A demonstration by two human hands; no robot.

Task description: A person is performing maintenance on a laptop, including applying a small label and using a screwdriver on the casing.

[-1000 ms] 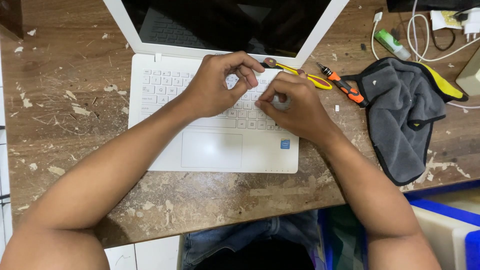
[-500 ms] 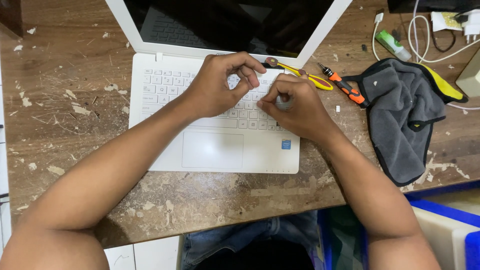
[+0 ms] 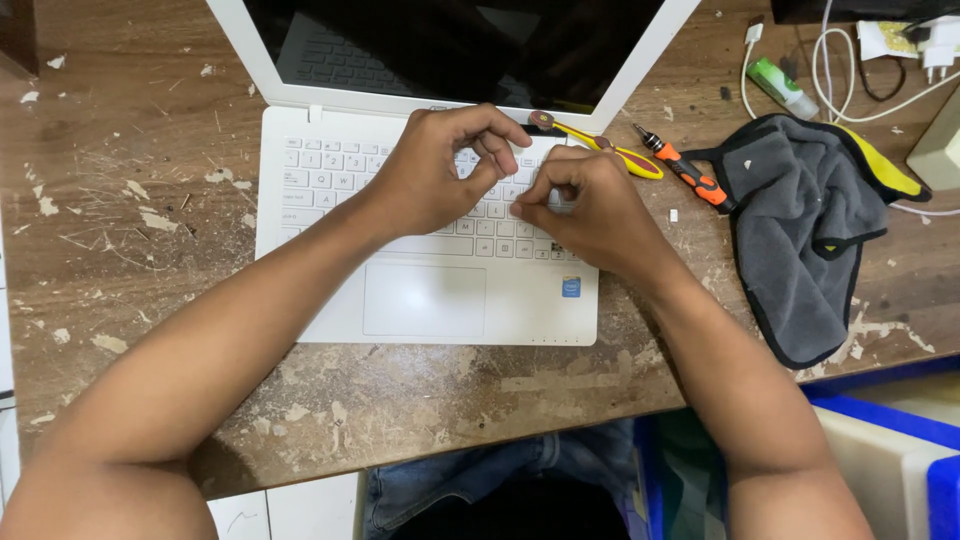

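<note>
Both hands rest on the keyboard of an open white plastic laptop (image 3: 430,290) with a dark screen, which sits on a worn brown wooden worktop (image 3: 130,250) flecked with pale chips. The left hand (image 3: 435,175) lies over the upper middle rows of keys, its fingers curled inward with thumb and fingertips drawn close as if pinching at a key; whether anything is held between them cannot be told. The right hand (image 3: 590,205) sits just beside it, almost touching, fingers bent down with the tips pressing on the keys beneath the left hand's fingertips. Neither hand visibly grips a loose thing.

Just beyond the right hand, at the laptop's hinge edge, lies a slim yellow tool with a dark red handle part (image 3: 600,145). Further out past the right hand lies a small screwdriver with an orange and black handle (image 3: 685,170), its end touching a crumpled grey cloth with black trim and a yellow underside (image 3: 810,230). Beyond the cloth, far from the hands, are white cables (image 3: 830,70) and a small green tube-shaped item (image 3: 785,88). Below the right forearm, off the worktop's near edge, blue and white plastic bins (image 3: 900,450) show. Near the person's body, blue denim fabric (image 3: 490,470) is visible under the worktop edge.
</note>
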